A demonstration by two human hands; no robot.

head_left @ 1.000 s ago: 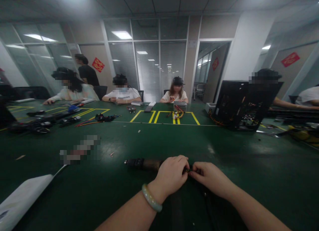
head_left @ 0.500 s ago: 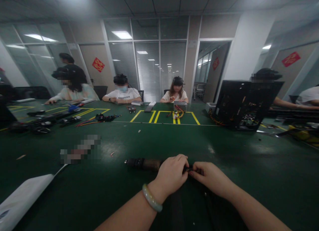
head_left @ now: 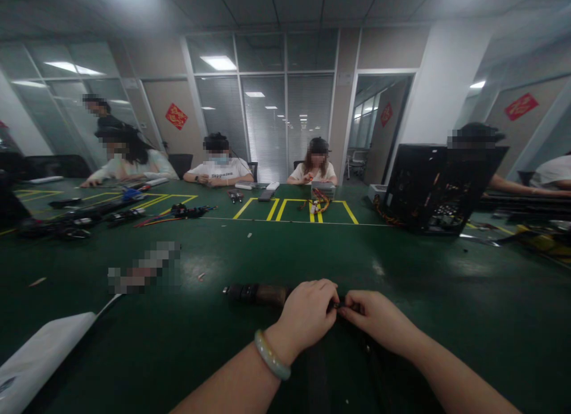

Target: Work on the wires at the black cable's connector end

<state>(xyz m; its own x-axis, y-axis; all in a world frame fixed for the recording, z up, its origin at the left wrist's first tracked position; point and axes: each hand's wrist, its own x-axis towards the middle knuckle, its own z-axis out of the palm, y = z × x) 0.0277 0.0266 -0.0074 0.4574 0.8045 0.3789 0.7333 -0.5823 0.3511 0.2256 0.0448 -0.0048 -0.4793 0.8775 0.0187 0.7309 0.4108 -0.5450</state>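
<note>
A long dark cylindrical tool, looking like an electric screwdriver (head_left: 267, 294), lies crosswise on the green table, its small metal tip toward the left. My left hand (head_left: 308, 311), with a pale bangle at the wrist, is closed over its right end and hides that part. Just to the right, my right hand (head_left: 379, 317) pinches a small black piece at the tool's end, perhaps its cord's plug; the fingers cover most of it. The fingertips of both hands almost meet there. A dark cord or strip (head_left: 368, 348) runs down below my right hand.
A white power strip (head_left: 53, 348) with a blurred patch lies at left. Dark parts and cables (head_left: 181, 210) lie farther left. An open black computer case (head_left: 444, 188) stands at right. Several people sit opposite around the table (head_left: 267, 253), one with a grey power supply (head_left: 323, 189).
My hands stay almost in place, with only a slight shift of the left fingers. At the back left, a standing person has moved leftward.
</note>
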